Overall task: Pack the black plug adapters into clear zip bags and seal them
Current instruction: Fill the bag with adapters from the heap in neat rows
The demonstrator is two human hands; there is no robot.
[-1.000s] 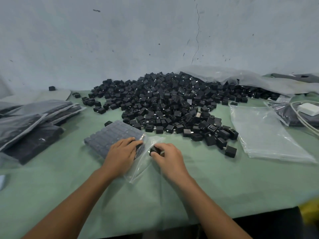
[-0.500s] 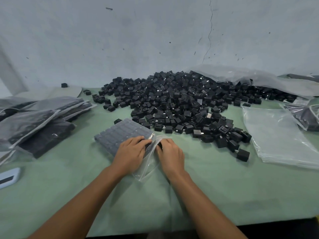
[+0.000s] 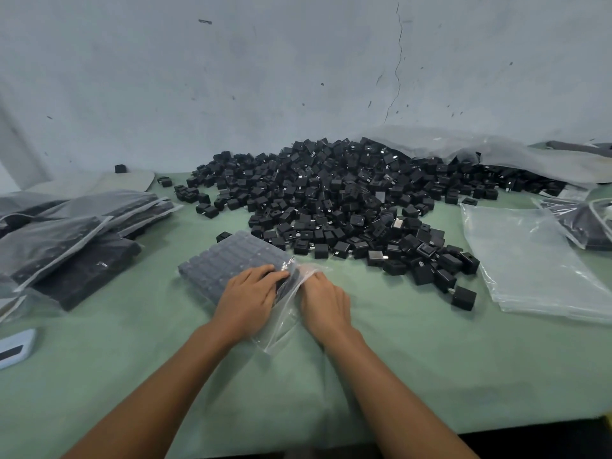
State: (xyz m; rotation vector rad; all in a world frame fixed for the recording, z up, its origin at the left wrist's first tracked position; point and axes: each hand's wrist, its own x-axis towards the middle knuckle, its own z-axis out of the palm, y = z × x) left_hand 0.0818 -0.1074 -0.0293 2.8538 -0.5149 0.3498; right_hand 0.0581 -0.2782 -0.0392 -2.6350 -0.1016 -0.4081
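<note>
Clear plastic is bunching under both my hands: the zip bag (image 3: 231, 260), packed w/ rows of black adapters, is lying flat on the green table (image 3: 414, 376), just in front of the big adapter pile (image 3: 347, 200). My left hand (image 3: 246, 298) is resting on the bag's near right corner, fingers laid fwd and slightly bent, pressing the plastic down onto the packed rows. My right hand (image 3: 326, 306) is sitting at the bag's open mouth, touching the loose flap; its fingertips are tucked under the plastic, so I can't tell whether that grip is pinching anything or just pushing. Loose end of the bag is trailing back toward me between my wrists.

Rel. to the pile: filled bags (image 3: 73, 233) are stacking up well to its left, overlapping each other. Empty clear bags (image 3: 530, 260) are lying flat just to its right, near the pile's front edge. A crumpled plastic sheet (image 3: 463, 147) is draping over the pile's far right side, against the wall (image 3: 265, 77). One stray adapter (image 3: 120, 168) is sitting far left of the pile, by the wall.
</note>
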